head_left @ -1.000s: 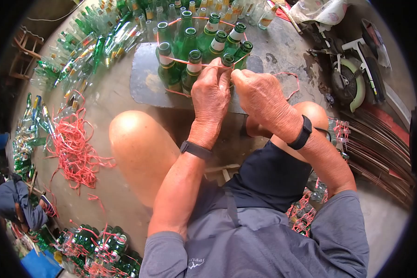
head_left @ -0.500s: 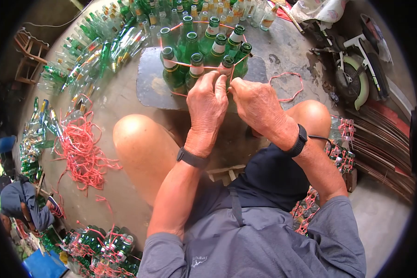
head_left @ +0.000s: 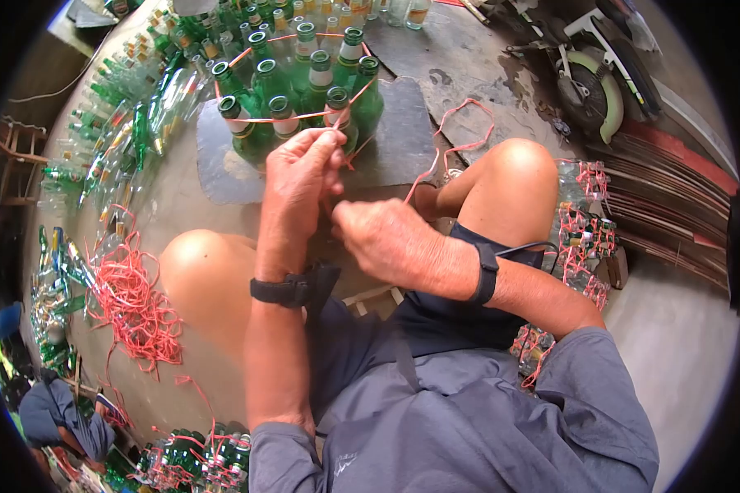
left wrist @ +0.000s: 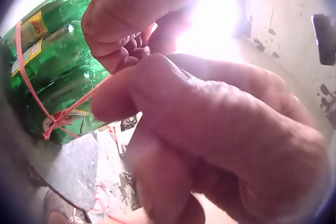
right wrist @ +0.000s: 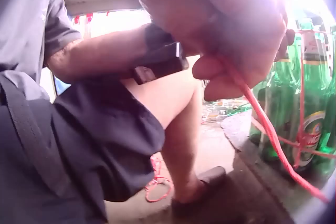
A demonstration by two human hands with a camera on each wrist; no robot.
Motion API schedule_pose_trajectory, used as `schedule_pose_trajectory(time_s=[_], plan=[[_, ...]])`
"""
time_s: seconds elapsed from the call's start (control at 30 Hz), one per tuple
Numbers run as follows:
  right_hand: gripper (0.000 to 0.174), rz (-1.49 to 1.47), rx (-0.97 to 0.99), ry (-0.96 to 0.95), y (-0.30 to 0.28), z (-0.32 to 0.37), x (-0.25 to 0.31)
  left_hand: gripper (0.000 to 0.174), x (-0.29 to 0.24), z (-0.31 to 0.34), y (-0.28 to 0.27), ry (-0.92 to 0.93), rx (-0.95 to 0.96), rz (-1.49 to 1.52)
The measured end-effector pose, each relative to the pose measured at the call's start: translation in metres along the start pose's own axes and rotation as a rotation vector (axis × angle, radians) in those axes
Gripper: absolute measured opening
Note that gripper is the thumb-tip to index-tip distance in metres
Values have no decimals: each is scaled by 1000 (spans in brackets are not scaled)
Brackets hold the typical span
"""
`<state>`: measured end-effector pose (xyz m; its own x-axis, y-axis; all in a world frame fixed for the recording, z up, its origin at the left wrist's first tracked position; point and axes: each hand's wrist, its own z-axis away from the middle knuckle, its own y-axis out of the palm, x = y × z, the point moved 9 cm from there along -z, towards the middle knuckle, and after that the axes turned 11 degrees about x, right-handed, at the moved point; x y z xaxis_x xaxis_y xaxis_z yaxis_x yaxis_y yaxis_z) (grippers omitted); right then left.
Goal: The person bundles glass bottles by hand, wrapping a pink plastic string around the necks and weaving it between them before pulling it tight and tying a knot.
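Observation:
A bundle of green glass bottles (head_left: 321, 76) stands upright on a grey board (head_left: 222, 168), ringed by pink plastic cord (head_left: 263, 121). My left hand (head_left: 298, 177) is at the near side of the bundle, pinching the cord between thumb and fingertips just below a front bottle's neck. Closer to my body, my right hand (head_left: 403, 246) has its fingers curled. From those fingers a length of cord (right wrist: 268, 129) hangs out in the right wrist view. Lower on the bundle, the cord crosses in a knot (left wrist: 55, 123), seen in the left wrist view.
A tangled heap of pink cord (head_left: 136, 300) lies on the floor at left. Loose bottles (head_left: 144, 123) crowd the far left, and tied bundles (head_left: 193, 460) sit at lower left. At right are a wheeled vehicle (head_left: 604, 94) and stacked flat sheets (head_left: 666, 205). Another person (head_left: 66, 419) is at lower left.
Both hands were together at the front bottle's neck. The right hand has drawn back toward my body, while the left stays pinching near the bottle. The head view has shifted, putting the bundle further left.

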<state>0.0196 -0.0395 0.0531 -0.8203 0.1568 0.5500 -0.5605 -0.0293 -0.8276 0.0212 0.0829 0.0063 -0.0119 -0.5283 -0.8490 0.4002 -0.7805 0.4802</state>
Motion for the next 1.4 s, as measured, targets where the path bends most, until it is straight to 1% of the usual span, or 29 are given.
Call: schedule_pose_trajectory(time_s=[0.03,0.1,0.13,0.17,0.2,0.23,0.27,0.3,0.37,0.47,0.5,0.57,0.6,0.67,0.7,0.77,0.8,0.83,0.9,0.93,1.0,1.07,1.23,1.3,1.33,1.4], plan=[[14,-21,70,-28,10,4,7,15,-7,4,0,-16,-30,-64],[21,-16,159,-113,17,16,25,16,-8,-1,-13,3,-6,-181],[22,1,226,-121,19,21,30,16,-5,-2,-13,6,-13,-182],[24,20,292,-136,18,25,33,17,-14,-2,-14,109,-92,-335],[25,105,297,-133,11,26,32,19,-25,1,-14,211,-174,-488],[25,190,302,-131,4,28,32,20,-28,2,-14,239,-201,-560],[27,261,294,-114,-7,27,28,19,-31,4,-14,272,-247,-629],[23,265,231,-119,-24,25,25,18,-34,5,-12,303,-292,-697],[17,222,178,-99,-55,13,13,15,-45,10,-7,405,-410,-959],[7,195,-55,-154,-108,-11,9,14,-54,15,0,488,-516,-1114],[8,248,-135,-214,-122,-22,9,14,-56,17,1,515,-551,-1129],[9,232,-213,-275,-146,-41,6,15,-57,18,0,504,-593,-1139],[9,232,-211,-284,-149,-54,0,15,-57,18,1,505,-602,-1140],[10,357,-280,-372,-152,-73,-2,16,-57,18,1,440,-643,-1184],[10,356,-276,-377,-152,-81,-5,16,-57,18,1,437,-649,-1182],[13,277,-11,-296,-132,-106,-22,18,-60,21,-2,477,-675,-1137],[17,218,102,-167,-123,-117,-37,18,-59,22,-3,472,-683,-1136],[17,217,107,-172,-122,-122,-39,20,-59,22,-3,459,-701,-1154],[15,100,249,-178,-110,-130,-45,21,-58,20,-6,444,-724,-1170],[15,100,254,-181,-110,-134,-47,23,-56,20,-8,461,-734,-1152],[20,-6,374,-145,-103,-140,-53,25,-55,21,-11,473,-746,-1132],[20,-25,404,-122,-103,-142,-53,29,-55,21,-11,460,-742,-1122],[18,-40,460,-60,-96,-145,-59,27,-56,24,-10,460,-752,-1111],[19,-260,402,1,-95,-143,-69,26,-57,25,-9,465,-757,-1112],[19,-258,405,-3,-93,-142,-69,26,-56,25,-9,465,-755,-1104],[26,-323,324,51,-96,-140,-74,25,-56,27,-9,465,-757,-1097]])
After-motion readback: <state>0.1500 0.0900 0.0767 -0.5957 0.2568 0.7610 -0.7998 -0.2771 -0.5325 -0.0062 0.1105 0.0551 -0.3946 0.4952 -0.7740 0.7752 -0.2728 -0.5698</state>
